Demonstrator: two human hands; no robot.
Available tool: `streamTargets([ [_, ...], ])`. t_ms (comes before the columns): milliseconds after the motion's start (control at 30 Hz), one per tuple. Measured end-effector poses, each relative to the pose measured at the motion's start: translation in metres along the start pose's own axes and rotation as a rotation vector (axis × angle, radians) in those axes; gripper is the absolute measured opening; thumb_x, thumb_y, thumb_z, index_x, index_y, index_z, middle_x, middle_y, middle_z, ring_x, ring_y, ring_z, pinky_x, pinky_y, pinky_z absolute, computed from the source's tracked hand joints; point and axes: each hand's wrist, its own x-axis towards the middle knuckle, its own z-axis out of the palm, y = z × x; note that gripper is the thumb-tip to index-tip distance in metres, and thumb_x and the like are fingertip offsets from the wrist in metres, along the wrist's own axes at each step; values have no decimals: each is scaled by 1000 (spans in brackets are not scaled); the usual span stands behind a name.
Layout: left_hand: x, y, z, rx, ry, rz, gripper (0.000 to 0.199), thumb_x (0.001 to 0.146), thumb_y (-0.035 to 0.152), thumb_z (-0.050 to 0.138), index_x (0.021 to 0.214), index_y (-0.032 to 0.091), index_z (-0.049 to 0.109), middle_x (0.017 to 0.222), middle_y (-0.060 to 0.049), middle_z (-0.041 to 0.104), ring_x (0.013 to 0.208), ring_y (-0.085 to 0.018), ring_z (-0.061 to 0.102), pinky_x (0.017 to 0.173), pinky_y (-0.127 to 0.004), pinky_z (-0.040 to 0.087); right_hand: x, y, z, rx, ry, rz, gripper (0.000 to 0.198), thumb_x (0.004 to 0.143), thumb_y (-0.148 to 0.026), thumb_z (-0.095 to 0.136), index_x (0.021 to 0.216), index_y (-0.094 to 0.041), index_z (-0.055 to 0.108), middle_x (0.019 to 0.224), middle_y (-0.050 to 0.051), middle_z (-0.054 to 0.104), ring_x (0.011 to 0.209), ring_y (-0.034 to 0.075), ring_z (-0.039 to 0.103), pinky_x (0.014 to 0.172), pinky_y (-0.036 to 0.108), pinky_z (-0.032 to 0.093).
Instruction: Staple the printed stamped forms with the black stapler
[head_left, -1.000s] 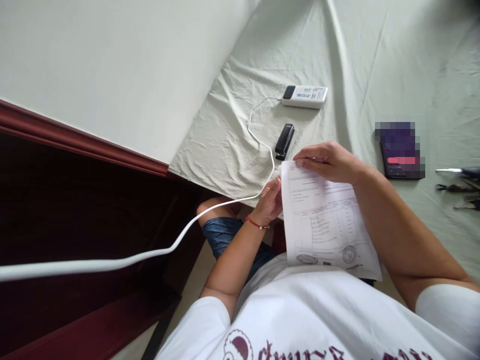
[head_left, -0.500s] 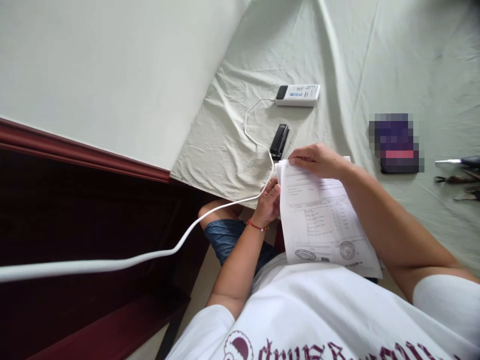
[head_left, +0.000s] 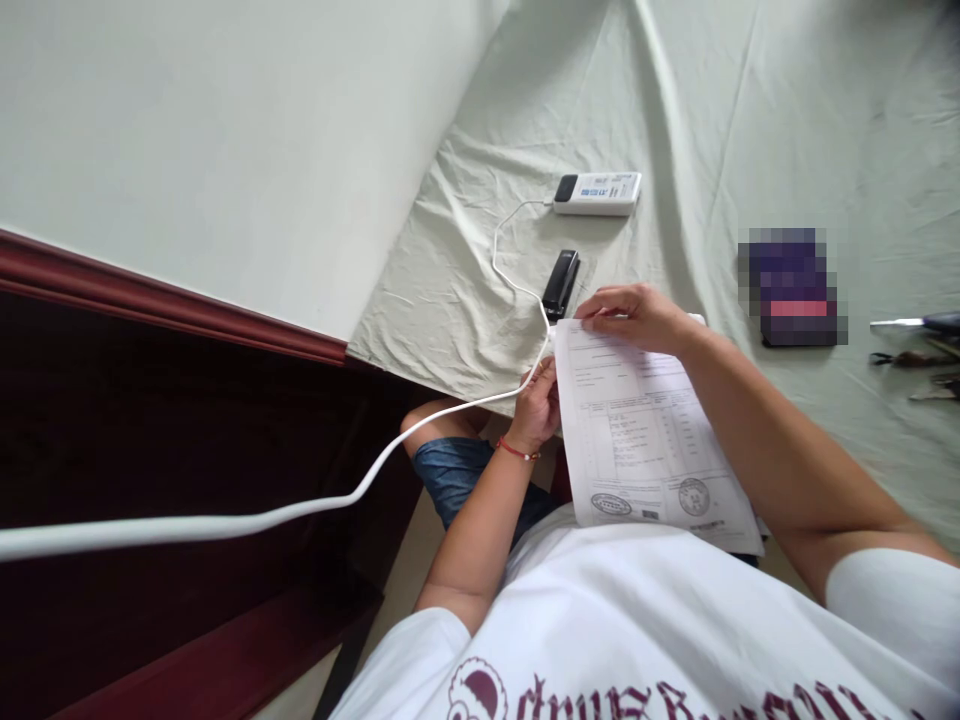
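Note:
A stack of printed papers, with a table of text and round and oval stamps on the top sheet, rests at the table's near edge and reaches down to my white shirt. My left hand is closed at the stack's left edge, its fingers partly hidden by the sheets. At the top edge, my right hand pinches the top sheet between thumb and fingers. Just beyond the stack lies a black stapler. A white cable runs past my left hand.
A white power bank with the cable plugged in lies behind the stapler on the pale green cloth. To the right are a blurred-out phone-like object and keys. A dark red wooden edge borders the left.
The top sheet's upper left corner has shifted slightly left and now covers the edges of the sheets beneath. My right fingers have bent a little more. Both hands stay at the papers.

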Motion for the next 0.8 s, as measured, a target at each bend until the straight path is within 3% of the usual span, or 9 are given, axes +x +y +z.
streamTargets([
  [267,0,-1,4,30,-102,85,47,72,57,96,97,20,79,92,-5,83,110,-29,78,98,-40,60,5,5,1,-65,3,-24,31,90,-51,71,92,-22,80,101,8,77,89,21,70,84,37,55],
  [467,0,-7,5,62,-120,211,60,84,78,77,103,21,77,98,-5,81,104,-26,76,93,-38,59,17,-6,-2,-304,-129,-150,26,98,-39,58,94,-20,77,100,9,76,87,21,67,83,36,48],
  [633,0,-13,1,178,-137,201,61,79,65,89,119,21,75,107,-7,83,101,-27,77,92,-40,59,25,-23,0,-366,-223,-199,25,100,-32,56,100,-20,77,107,9,78,89,21,67,82,33,47],
  [800,1,-13,-1,175,-108,127,61,72,60,96,112,19,76,102,-9,83,93,-27,78,88,-42,60,24,-30,8,-446,-193,-123,28,105,-32,53,113,-19,76,108,10,78,89,22,68,79,33,44],
])
